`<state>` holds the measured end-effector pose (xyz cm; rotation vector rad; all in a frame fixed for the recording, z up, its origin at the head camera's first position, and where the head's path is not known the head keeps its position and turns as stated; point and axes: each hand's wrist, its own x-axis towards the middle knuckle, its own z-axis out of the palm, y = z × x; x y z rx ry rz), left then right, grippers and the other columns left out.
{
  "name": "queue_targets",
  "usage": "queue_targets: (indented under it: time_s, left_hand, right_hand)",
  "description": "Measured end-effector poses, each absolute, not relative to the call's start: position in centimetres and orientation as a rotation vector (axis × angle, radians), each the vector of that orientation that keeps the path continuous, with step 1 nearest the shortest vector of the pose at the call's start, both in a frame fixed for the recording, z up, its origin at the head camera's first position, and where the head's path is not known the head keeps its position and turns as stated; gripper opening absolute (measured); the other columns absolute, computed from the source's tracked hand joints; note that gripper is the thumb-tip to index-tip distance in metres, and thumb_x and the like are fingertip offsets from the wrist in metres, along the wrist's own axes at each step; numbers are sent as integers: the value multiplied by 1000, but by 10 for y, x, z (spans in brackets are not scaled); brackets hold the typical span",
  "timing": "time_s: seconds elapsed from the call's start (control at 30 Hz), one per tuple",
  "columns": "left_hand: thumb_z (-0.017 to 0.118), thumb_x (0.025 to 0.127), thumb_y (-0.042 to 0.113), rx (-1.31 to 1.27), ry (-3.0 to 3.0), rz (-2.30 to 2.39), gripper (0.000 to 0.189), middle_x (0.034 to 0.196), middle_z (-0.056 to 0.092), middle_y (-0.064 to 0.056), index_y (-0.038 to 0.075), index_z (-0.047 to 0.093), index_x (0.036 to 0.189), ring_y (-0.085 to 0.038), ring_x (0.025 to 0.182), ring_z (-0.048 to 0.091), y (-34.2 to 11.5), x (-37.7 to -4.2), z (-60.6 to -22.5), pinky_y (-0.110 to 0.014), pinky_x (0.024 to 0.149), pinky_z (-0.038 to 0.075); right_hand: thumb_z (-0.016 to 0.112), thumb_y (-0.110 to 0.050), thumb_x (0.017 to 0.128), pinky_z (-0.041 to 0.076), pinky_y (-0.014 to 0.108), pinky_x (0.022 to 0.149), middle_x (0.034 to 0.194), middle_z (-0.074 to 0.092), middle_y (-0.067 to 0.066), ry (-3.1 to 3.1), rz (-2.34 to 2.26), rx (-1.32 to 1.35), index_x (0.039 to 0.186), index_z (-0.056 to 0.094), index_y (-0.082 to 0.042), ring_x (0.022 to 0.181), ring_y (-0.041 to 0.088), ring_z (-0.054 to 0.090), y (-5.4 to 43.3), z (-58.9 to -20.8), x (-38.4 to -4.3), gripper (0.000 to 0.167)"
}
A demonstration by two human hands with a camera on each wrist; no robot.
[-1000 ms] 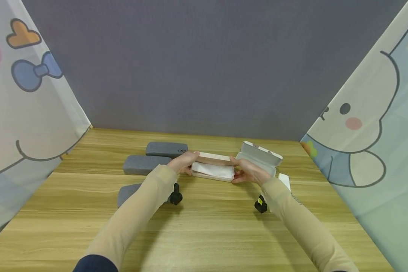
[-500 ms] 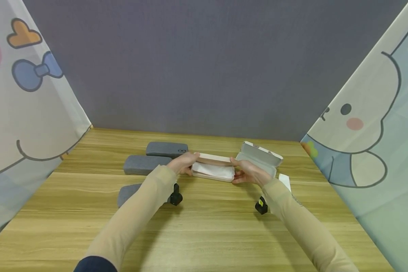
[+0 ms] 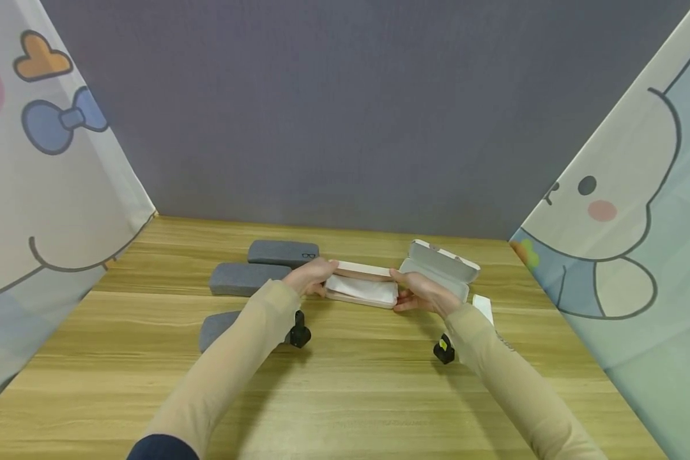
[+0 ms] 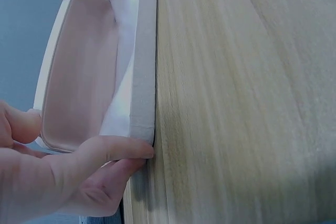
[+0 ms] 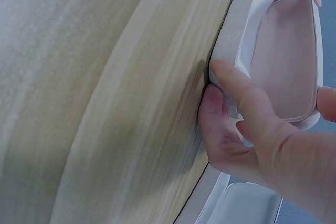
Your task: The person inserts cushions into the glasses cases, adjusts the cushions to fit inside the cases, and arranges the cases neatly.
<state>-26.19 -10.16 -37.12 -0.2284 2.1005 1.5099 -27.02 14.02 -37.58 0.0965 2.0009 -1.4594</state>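
Note:
Between my hands, an open glasses case (image 3: 361,271) with a pinkish lining sits on the wooden table. Folded white cloth (image 3: 361,289) lies in its base. My left hand (image 3: 312,276) grips the left end, thumb at the lid and fingers at the base. At the right end my right hand (image 3: 424,291) holds it the same way. In the left wrist view, the lid lining (image 4: 81,66) stands tilted up, and the left hand's fingers (image 4: 118,150) touch the base corner. The right wrist view has a right fingertip (image 5: 223,72) against the opposite base corner.
Three grey glasses cases stand at the left: a far one (image 3: 283,252), a middle one (image 3: 246,279) and a near one (image 3: 215,327) partly behind the left arm. Right of the hands lie a second open case (image 3: 443,262) and a white piece (image 3: 483,306). A grey wall (image 3: 322,128) rises behind.

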Motion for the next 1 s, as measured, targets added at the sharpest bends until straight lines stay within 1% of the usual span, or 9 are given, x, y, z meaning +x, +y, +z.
queue_targets:
  time_s: [0.03, 0.17, 0.27, 0.43, 0.5, 0.57, 0.67, 0.83, 1.0]
  left_hand:
    - [30, 106, 31, -232, 2105, 1508, 62, 158, 8, -23, 2, 2, 154, -37, 145, 18, -102, -262, -371, -49, 108, 39]
    - [29, 106, 29, -226, 2053, 1569, 63, 160, 1, -22, 1, -3, 153, -38, 147, 12, -100, -260, -372, -54, 112, 33]
    - [28, 107, 28, -221, 2031, 1587, 63, 160, -6, -20, 1, -5, 153, -40, 148, 3, -99, -257, -372, -57, 113, 28]
    - [28, 107, 29, -211, 2074, 1534, 63, 161, -2, -21, 2, -3, 153, -41, 147, 8, -99, -256, -369, -55, 113, 31]
    - [28, 107, 29, -203, 2072, 1537, 62, 161, -2, -21, 2, -3, 153, -41, 147, 7, -100, -257, -369, -55, 112, 31]
    - [28, 107, 28, -203, 2064, 1544, 62, 161, -2, -21, 2, -3, 153, -41, 147, 7, -100, -257, -368, -55, 113, 30]
    - [28, 107, 27, -202, 2059, 1547, 60, 161, -2, -21, 2, 0, 154, -40, 147, 7, -100, -258, -368, -54, 113, 29]
    - [28, 107, 28, -219, 2077, 1506, 60, 161, 0, -20, 4, 1, 154, -43, 145, 16, -99, -257, -368, -54, 116, 25]
    - [30, 106, 29, -244, 2091, 1480, 61, 161, 4, -19, 5, 1, 154, -42, 144, 22, -99, -255, -367, -54, 117, 23]
  right_hand:
    - [37, -37, 104, 52, 45, 95, 114, 47, 25, 2003, -1458, 92, 144, 26, 4, 93, 28, 60, 140, -376, -270, 59]
    - [36, -36, 104, 53, 43, 93, 112, 49, 24, 1996, -1453, 65, 142, 31, 5, 91, 26, 60, 142, -378, -270, 56]
    - [35, -36, 104, 54, 43, 93, 113, 51, 23, 1985, -1446, 33, 140, 32, 7, 91, 25, 61, 143, -380, -270, 56]
    - [35, -38, 104, 55, 39, 90, 111, 52, 21, 1994, -1418, -6, 140, 33, 8, 93, 23, 61, 145, -379, -272, 58]
    - [34, -37, 104, 55, 38, 90, 111, 52, 20, 1996, -1409, -13, 140, 32, 7, 94, 22, 61, 145, -378, -272, 57]
    - [34, -36, 104, 55, 38, 90, 112, 52, 21, 1989, -1411, -25, 142, 29, 9, 93, 22, 61, 145, -377, -272, 58]
    - [33, -34, 105, 55, 36, 88, 109, 53, 19, 1989, -1410, -26, 143, 26, 8, 89, 20, 60, 145, -376, -272, 57]
    - [33, -32, 106, 57, 31, 81, 99, 56, 14, 2012, -1386, -66, 140, 25, 9, 80, 15, 59, 147, -376, -272, 55]
    - [33, -30, 106, 57, 32, 83, 99, 55, 14, 2008, -1371, -92, 140, 25, 10, 80, 15, 60, 148, -378, -272, 53]
